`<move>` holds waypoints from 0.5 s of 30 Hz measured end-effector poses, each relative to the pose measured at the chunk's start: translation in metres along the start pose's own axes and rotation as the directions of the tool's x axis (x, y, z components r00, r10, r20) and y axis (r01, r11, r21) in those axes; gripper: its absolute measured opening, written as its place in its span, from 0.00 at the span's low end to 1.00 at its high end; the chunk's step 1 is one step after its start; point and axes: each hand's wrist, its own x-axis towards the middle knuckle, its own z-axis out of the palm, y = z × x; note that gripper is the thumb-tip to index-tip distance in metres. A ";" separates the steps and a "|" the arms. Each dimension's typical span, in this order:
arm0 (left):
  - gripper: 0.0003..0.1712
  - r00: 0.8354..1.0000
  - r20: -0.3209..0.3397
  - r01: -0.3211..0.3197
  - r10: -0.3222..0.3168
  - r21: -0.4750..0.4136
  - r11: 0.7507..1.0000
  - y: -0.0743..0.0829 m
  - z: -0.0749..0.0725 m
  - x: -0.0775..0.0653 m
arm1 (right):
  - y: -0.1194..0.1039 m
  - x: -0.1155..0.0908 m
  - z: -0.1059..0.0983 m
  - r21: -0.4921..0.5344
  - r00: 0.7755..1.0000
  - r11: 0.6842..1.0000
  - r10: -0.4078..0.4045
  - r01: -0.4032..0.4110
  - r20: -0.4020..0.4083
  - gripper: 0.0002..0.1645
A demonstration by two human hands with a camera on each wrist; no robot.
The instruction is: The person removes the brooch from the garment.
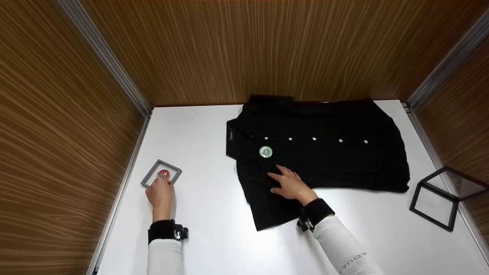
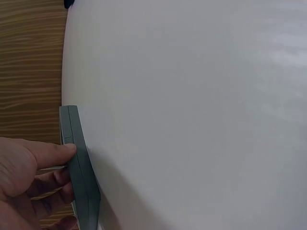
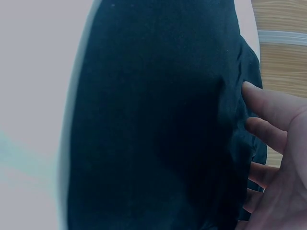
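A black shirt (image 1: 328, 160) with white buttons lies flat, its collar towards the left. On its chest sits a round green-and-white badge (image 1: 266, 151). My right hand (image 1: 292, 185) is over the shirt near the sleeve, fingers spread and holding nothing; the right wrist view shows the fingers (image 3: 268, 103) beside dark cloth. Over on the left, my left hand (image 1: 160, 194) grips the near side of a grey display frame (image 1: 174, 167) with a round red badge (image 1: 163, 174) in its clear middle. In the left wrist view the thumb presses the frame's edge (image 2: 79, 167).
A black display frame (image 1: 435, 221) stands unfolded at the right edge of the white table (image 1: 214, 229), one half tilted up by the side wall. Wood-grain panels (image 1: 244, 49) enclose the table at the back, left and right.
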 end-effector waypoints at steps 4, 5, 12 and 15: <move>0.07 1.000 -0.010 -0.006 0.007 0.013 1.000 0.005 0.001 0.001 | 0.001 0.000 0.000 -0.003 1.000 1.000 0.001 -0.001 -0.003 0.36; 0.07 1.000 -0.016 -0.011 0.011 0.014 1.000 0.007 0.001 0.001 | 0.001 0.000 0.000 -0.004 1.000 1.000 0.000 0.000 -0.006 0.36; 0.17 0.997 -0.054 -0.065 0.064 -0.015 0.998 0.025 0.001 0.000 | 0.001 -0.002 0.000 0.022 0.999 1.000 -0.014 0.014 -0.030 0.38; 0.20 0.991 -0.029 -0.130 0.129 -0.034 0.991 0.038 0.003 -0.001 | 0.002 -0.002 -0.001 0.036 0.998 0.999 -0.017 0.019 -0.053 0.39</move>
